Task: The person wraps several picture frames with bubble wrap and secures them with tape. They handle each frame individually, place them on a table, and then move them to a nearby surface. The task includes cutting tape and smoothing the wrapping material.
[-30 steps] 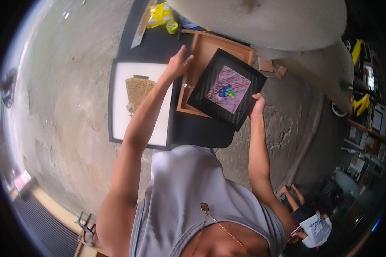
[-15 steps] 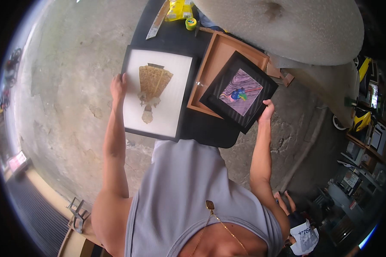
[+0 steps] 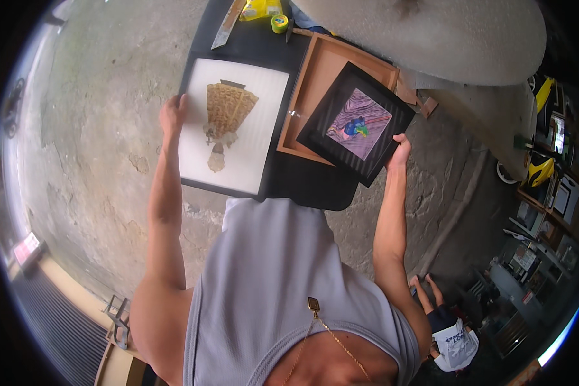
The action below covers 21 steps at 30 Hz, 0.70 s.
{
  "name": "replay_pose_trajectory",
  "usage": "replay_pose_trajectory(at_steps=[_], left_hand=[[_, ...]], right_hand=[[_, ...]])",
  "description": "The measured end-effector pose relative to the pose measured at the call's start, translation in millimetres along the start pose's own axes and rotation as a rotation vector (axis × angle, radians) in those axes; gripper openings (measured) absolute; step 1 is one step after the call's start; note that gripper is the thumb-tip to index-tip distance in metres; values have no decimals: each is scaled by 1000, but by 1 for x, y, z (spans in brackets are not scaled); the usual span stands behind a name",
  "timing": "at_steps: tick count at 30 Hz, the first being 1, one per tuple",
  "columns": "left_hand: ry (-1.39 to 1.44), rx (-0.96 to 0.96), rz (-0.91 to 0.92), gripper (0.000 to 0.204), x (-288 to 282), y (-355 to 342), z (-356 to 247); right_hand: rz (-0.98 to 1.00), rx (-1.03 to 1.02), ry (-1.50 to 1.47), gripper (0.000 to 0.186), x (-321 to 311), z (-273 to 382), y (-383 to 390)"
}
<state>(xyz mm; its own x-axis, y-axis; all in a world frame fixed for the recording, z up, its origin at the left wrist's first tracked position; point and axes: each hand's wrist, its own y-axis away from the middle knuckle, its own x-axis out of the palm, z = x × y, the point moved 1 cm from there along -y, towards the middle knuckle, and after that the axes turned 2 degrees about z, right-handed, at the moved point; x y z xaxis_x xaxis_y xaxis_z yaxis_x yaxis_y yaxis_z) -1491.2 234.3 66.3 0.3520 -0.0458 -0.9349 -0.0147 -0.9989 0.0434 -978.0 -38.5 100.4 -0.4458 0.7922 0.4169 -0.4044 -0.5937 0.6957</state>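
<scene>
My left hand (image 3: 173,116) is closed on the left edge of a large black-edged picture frame (image 3: 190,138) with a white backing. A tan, fan-shaped, dress-like piece (image 3: 230,114) shows in its middle. My right hand (image 3: 399,153) grips the lower right edge of a smaller black picture frame (image 3: 315,128), tilted at an angle. It surrounds a purple swirled picture (image 3: 359,124) with a blue and green figure. The smaller frame partly covers a shallow brown wooden tray-like box (image 3: 312,67). Both hands' fingertips are partly hidden by the frames.
Beneath these is a black table (image 3: 289,186). A roll of yellow-green tape (image 3: 279,24), a yellow packet (image 3: 260,9) and a flat strip (image 3: 229,24) lie at its far end. A big bubble-wrap roll (image 3: 444,38) stands far right. Another person (image 3: 453,341) is lower right.
The table and everything on it appear slightly higher in the picture. Both hands keep their hold on the frames, and the large frame looks slightly tilted compared with before.
</scene>
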Motion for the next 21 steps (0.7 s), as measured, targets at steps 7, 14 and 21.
replay_pose_trajectory(at_steps=[7,14,21], left_hand=[[-38,1,-40,42,2,0,6],[137,-3,7,43,4,-5,13],[96,123,-298,47,30,54,-17]], right_hand=[[35,12,19,50,-6,-2,-6],[55,-11,14,55,-4,-3,-5],[-20,-161,-31,57,-4,-9,12]])
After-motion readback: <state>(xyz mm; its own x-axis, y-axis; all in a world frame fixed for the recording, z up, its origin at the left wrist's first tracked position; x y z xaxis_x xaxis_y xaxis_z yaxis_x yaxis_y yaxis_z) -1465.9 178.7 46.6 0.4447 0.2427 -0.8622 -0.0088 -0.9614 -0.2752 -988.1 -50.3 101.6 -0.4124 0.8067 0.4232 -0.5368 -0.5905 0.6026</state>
